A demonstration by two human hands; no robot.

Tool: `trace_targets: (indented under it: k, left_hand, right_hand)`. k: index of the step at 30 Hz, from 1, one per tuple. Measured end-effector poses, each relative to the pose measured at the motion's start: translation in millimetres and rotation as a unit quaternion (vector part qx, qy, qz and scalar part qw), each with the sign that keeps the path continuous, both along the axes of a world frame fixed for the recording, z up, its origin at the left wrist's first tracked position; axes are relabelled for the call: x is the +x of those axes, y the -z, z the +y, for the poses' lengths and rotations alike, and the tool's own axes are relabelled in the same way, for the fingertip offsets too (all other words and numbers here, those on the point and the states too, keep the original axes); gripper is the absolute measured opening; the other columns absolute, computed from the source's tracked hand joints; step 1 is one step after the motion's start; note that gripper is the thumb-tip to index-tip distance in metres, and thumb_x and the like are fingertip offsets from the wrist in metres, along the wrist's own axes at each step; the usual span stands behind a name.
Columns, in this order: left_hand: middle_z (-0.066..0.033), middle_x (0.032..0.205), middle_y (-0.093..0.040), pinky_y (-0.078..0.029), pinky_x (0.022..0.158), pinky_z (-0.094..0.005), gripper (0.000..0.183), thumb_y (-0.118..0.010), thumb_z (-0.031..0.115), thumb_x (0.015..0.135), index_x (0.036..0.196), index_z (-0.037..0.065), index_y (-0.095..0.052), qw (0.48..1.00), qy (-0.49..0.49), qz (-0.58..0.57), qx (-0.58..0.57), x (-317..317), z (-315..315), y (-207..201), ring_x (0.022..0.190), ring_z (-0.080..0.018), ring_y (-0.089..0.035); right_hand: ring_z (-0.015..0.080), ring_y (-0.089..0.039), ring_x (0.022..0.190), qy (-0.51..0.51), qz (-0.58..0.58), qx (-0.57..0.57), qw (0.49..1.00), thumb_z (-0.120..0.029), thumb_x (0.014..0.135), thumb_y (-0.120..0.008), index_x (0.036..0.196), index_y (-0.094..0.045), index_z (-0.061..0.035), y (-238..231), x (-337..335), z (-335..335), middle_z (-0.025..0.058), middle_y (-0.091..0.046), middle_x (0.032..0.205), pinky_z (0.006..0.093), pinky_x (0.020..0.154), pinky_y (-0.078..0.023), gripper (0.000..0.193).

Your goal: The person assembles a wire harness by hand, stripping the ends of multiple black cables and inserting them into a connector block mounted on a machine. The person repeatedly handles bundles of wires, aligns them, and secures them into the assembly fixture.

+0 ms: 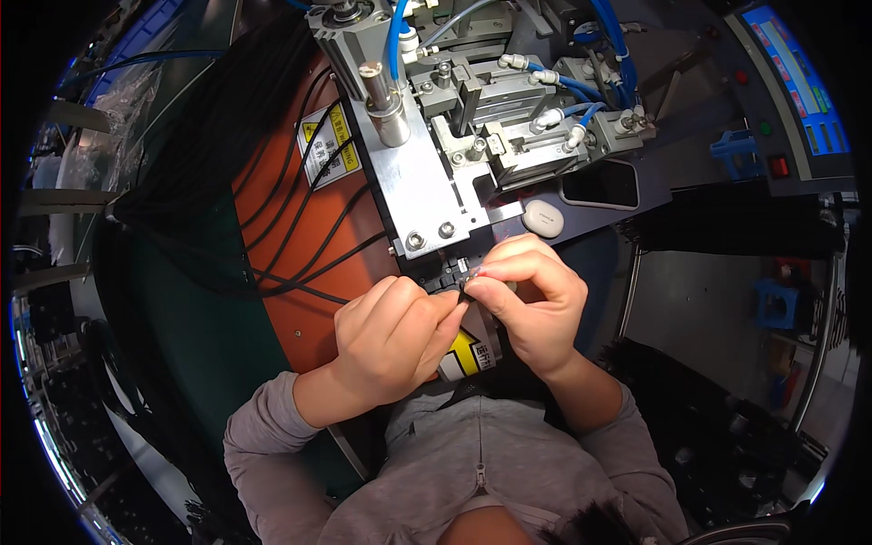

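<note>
Small dark part (466,285) sits between the fingertips of both hands, just off the near end of the machine (416,195). Left hand (391,331): thumb and index fingers pinched on the part's near side, other fingers curled in. Right hand (538,295): thumb and index pinched at its far side, a bit of pink-red showing at the tips. Exact shape of the part is too small to tell, mostly covered by fingers. Both hands are at the machine's near edge, close to a small black fixture (441,276) below its metal plate.

Counter (291,320) left of the machine is orange-red, with black cables (313,232) running across it toward the machine and a white-and-yellow warning label (329,145) beside the machine. Green surface (204,350) further left. Yellow-black label (466,352) nearer the person than the machine, partly behind the left hand. Right of the machine: white rounded case (543,218), then phone (601,185) lying flat. Blue tubes (620,59) feed the machine's far right side. Well right of it, lit screen (799,86), red button (778,166), blue plastic holder (738,154). Clear plastic bags (104,132) far left of the machine.
</note>
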State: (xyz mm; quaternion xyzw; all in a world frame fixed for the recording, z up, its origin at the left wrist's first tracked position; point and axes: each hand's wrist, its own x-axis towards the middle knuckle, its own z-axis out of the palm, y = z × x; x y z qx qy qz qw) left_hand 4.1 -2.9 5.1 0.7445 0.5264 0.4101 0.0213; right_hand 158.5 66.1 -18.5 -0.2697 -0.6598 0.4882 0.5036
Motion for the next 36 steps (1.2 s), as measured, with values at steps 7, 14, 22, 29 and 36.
trace_targets:
  k: [7,14,22,29,36]
  left_hand:
    - [-0.0029,0.07,-0.051,-0.038,0.045,-0.0256,0.018,-0.067,0.005,0.073,0.09,0.0,-0.064,0.992,-0.022,0.122,0.027,-5,0,10,0.057,-0.0142,-0.05]
    - [-0.001,0.078,-0.055,-0.035,0.045,-0.0219,0.03,-0.065,0.009,0.069,0.099,0.006,-0.068,0.98,-0.002,0.191,0.062,0,-4,13,0.059,-0.0105,-0.048]
    - [0.001,0.072,-0.045,-0.035,0.045,-0.0219,0.031,-0.063,0.011,0.07,0.1,0.003,-0.067,0.969,-0.029,0.239,-0.048,4,0,9,0.061,-0.01,-0.045]
    - [0.0,0.071,-0.043,-0.037,0.045,-0.0217,0.028,-0.061,0.01,0.072,0.098,0.0,-0.066,0.971,-0.036,0.229,-0.064,8,-1,9,0.064,-0.0103,-0.046]
    - [-0.0017,0.069,-0.047,-0.039,0.047,-0.0258,0.03,-0.065,0.005,0.068,0.097,0.003,-0.068,0.98,-0.037,0.183,-0.073,2,-1,10,0.058,-0.0129,-0.049]
  right_hand:
    - [0.0241,-0.055,0.07,-0.006,-0.189,0.168,0.967,-0.005,0.073,-0.074,0.079,-0.059,-0.0021,-8,8,9,0.0094,-0.057,0.076,0.0319,0.064,-0.045,0.015]
    - [0.0084,-0.055,0.074,-0.186,-0.062,-0.25,0.948,-0.005,0.085,-0.064,0.086,-0.063,0.0025,8,31,19,0.0049,-0.059,0.084,0.0232,0.064,-0.044,0.007]
    - [0.027,-0.054,0.067,0.011,-0.252,0.123,0.96,0.0,0.075,-0.065,0.076,-0.061,-0.0002,16,4,16,0.0095,-0.057,0.071,0.034,0.062,-0.044,0.004]
    - [0.0272,-0.052,0.066,0.023,-0.214,0.135,0.967,0.001,0.071,-0.064,0.072,-0.058,-0.001,22,5,13,0.0092,-0.055,0.069,0.0341,0.062,-0.043,0.006]
    - [0.0102,-0.052,0.067,-0.05,-0.13,-0.199,0.97,-0.001,0.08,-0.06,0.075,-0.057,0.0012,35,1,9,0.004,-0.058,0.072,0.0243,0.061,-0.041,0.006]
